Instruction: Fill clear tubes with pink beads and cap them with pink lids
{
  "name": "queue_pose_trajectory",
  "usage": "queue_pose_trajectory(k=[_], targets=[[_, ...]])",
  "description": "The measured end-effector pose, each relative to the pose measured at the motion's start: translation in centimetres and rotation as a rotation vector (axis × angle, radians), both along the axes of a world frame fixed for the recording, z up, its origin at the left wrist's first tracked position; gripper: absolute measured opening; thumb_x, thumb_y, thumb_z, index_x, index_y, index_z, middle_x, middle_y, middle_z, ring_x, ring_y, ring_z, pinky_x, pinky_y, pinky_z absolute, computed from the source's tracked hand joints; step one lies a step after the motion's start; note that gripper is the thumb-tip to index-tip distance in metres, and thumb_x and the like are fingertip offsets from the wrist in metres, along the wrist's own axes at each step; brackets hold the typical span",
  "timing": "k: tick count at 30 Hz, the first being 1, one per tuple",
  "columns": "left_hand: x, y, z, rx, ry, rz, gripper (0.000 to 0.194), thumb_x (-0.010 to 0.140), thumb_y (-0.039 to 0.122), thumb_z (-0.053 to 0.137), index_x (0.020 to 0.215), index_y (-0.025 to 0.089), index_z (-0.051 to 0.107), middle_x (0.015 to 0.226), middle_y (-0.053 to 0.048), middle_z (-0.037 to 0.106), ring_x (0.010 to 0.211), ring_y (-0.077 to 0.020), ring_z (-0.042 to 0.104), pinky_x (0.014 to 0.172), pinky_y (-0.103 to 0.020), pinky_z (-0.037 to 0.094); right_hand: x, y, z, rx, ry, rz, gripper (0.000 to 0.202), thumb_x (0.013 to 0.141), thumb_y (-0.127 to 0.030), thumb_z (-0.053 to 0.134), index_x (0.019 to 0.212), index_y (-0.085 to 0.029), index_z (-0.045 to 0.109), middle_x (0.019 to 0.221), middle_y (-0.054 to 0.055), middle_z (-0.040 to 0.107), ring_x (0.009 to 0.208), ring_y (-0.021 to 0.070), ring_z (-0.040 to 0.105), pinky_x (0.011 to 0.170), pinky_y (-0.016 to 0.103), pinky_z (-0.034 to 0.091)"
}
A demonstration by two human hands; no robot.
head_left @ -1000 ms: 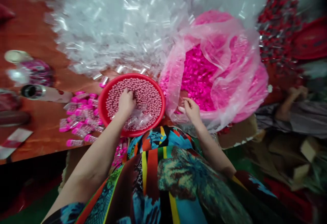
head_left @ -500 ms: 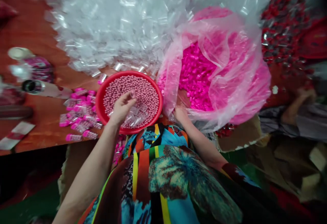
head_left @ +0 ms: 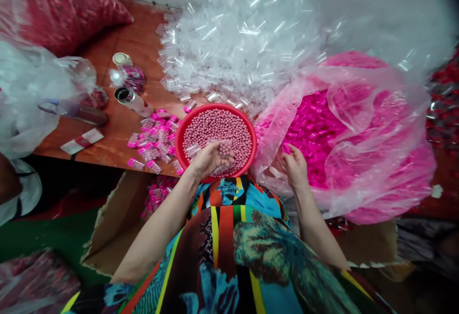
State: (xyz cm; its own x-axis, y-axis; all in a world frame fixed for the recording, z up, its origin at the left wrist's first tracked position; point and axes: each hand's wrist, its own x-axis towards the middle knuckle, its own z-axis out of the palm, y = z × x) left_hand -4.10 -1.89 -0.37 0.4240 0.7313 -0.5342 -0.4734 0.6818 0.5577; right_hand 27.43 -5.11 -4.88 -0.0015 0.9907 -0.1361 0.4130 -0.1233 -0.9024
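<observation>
A red bowl [head_left: 178, 147] of small pink beads [head_left: 215, 120] stands in front of me. Over it, my left hand [head_left: 207, 162] grips a small clear plastic container [head_left: 225, 147], which appears to have pink beads in it. More clear containers lie on the beads, partly hidden by that hand. To the right, my right hand [head_left: 296, 167] pinches a bright pink cap [head_left: 286, 148] between thumb and finger. It is at the mouth of a large clear bag [head_left: 376, 132] filled with pink caps [head_left: 315, 127].
Clear containers [head_left: 236, 41] are heaped behind the bowl. Filled containers with pink caps [head_left: 159, 137] lie left of it, near a cylindrical bottle [head_left: 132, 101] and a tape roll [head_left: 122, 59]. A cardboard box [head_left: 118, 218] sits below the table edge. Red pieces [head_left: 444, 103] lie far right.
My right hand has come out of the bag with a pink cap. My left hand has turned more palm-up over the bowl with its container. The view has swung left.
</observation>
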Motion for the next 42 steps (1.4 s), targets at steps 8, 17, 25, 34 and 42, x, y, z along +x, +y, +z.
queue_pose_trajectory(k=[8,17,25,34,42], targets=[[1.5,0.1,-0.4,0.034,0.016,-0.034,0.032,0.094,0.041,0.062,0.111,0.016,0.067,0.085,-0.008,0.072,0.068,-0.0191,0.068,0.059,-0.028,0.051,-10.3,4.9,4.8,-0.051,0.242,0.103,0.041,0.103,-0.05,0.056,0.128,-0.023,0.073,0.094,0.002,0.074,0.082,0.017,0.068,0.081,0.033,0.06],[1.6,-0.8,-0.4,0.108,0.06,0.014,0.04,0.091,0.044,0.078,0.118,0.016,0.068,0.094,-0.007,0.073,0.08,-0.0174,0.07,0.068,-0.027,0.052,-12.2,4.9,5.4,0.163,0.062,0.223,0.029,0.104,-0.042,0.059,0.117,-0.025,0.079,0.112,0.007,0.077,0.11,0.022,0.071,0.103,0.04,0.057],[2.8,-0.8,-0.5,0.049,-0.057,0.041,0.032,0.09,0.039,0.079,0.11,0.016,0.072,0.084,-0.004,0.072,0.07,-0.0133,0.067,0.062,-0.023,0.05,-11.8,4.4,4.9,0.169,0.072,0.137,0.026,0.102,-0.039,0.06,0.113,-0.026,0.08,0.108,0.006,0.078,0.103,0.0215,0.072,0.097,0.039,0.06],[2.9,-0.8,-0.5,0.025,0.006,0.12,0.031,0.087,0.037,0.084,0.109,0.017,0.074,0.093,-0.002,0.071,0.072,-0.0106,0.065,0.062,-0.021,0.049,-11.9,4.0,5.5,0.255,0.035,0.131,0.024,0.101,-0.032,0.06,0.113,-0.026,0.08,0.106,0.006,0.077,0.101,0.0209,0.071,0.094,0.038,0.06],[3.2,-1.1,-0.7,0.004,-0.011,0.177,0.035,0.08,0.037,0.09,0.102,0.016,0.074,0.086,0.0,0.068,0.071,-0.0095,0.064,0.063,-0.02,0.049,-11.7,3.8,5.5,0.282,-0.044,0.223,0.024,0.105,-0.03,0.058,0.114,-0.024,0.079,0.104,0.007,0.075,0.098,0.0202,0.071,0.091,0.036,0.059]])
